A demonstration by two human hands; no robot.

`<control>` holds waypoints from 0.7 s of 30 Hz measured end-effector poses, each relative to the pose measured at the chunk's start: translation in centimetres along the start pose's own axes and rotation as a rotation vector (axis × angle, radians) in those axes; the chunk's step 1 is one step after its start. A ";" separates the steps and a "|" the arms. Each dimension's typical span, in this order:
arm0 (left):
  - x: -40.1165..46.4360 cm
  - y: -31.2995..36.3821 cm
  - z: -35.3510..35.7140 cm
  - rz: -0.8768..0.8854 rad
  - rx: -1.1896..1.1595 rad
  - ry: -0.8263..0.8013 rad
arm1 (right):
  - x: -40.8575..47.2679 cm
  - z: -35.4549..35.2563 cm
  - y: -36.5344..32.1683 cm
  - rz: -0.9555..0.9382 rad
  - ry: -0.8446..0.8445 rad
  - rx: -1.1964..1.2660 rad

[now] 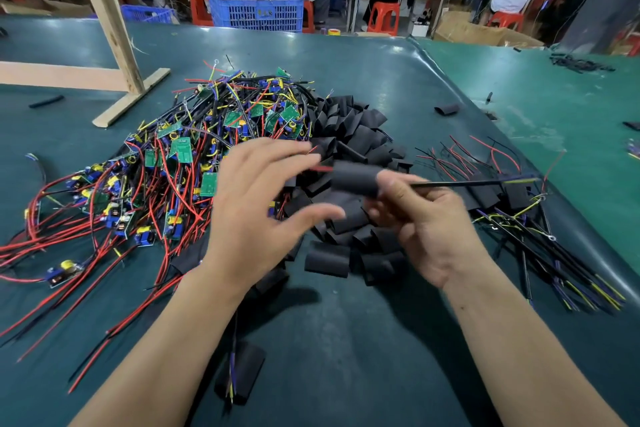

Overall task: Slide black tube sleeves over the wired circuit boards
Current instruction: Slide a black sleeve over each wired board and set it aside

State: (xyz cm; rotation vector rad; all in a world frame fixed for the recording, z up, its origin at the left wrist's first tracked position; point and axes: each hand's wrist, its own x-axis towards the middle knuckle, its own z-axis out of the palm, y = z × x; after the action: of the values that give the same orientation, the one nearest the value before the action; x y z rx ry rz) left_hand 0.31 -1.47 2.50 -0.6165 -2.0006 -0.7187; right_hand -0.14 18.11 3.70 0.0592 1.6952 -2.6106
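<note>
Here the right hand (pixel 420 218) pinches a black sleeve (pixel 355 177) at its fingertips, wires trailing out both ends. The left hand (pixel 258 204), fingers spread and holding nothing, hovers just beside it. Seemingly the board sits inside; next, set it rightward among finished ones (pixel 540 236).

The heap of tube sleeves (pixel 349 163) lies on the table (pixel 363 340), with the pile of wired circuit boards (pixel 194 156) touching it on its left and a bundle of sleeved boards (pixel 540 218) to its right. Behind the heap, beyond the table's far edge, stands a plastic crate (pixel 256 9). A wooden frame (pixel 114 45) rests on the table, left of and behind the heap.
</note>
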 end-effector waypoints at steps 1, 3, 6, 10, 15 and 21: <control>0.0 -0.3 -0.1 -0.015 0.030 0.079 | 0.3 -0.4 -0.5 -0.026 0.059 0.062; -0.4 -0.5 -0.3 -0.087 -0.012 0.126 | 0.7 -1.5 -1.4 -0.033 0.161 0.123; -0.7 0.4 0.6 -0.192 -0.179 0.010 | 0.8 -1.9 -1.5 0.013 0.187 0.079; -1.3 0.6 1.5 -0.296 -0.217 -0.242 | 0.7 -1.2 -1.2 -0.026 0.163 0.088; -1.8 -1.2 1.6 -0.290 0.045 -0.321 | 2.0 -5.2 -3.1 -0.155 0.564 0.476; -1.6 -1.6 1.2 -0.311 0.147 -0.219 | 2.7 -6.8 -2.3 -0.070 0.707 0.591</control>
State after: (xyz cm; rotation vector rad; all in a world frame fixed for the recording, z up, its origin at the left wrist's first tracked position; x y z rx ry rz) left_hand -0.68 -1.98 0.22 -0.3092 -2.3609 -0.7010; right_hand -2.80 25.24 2.89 1.0501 0.9225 -3.2721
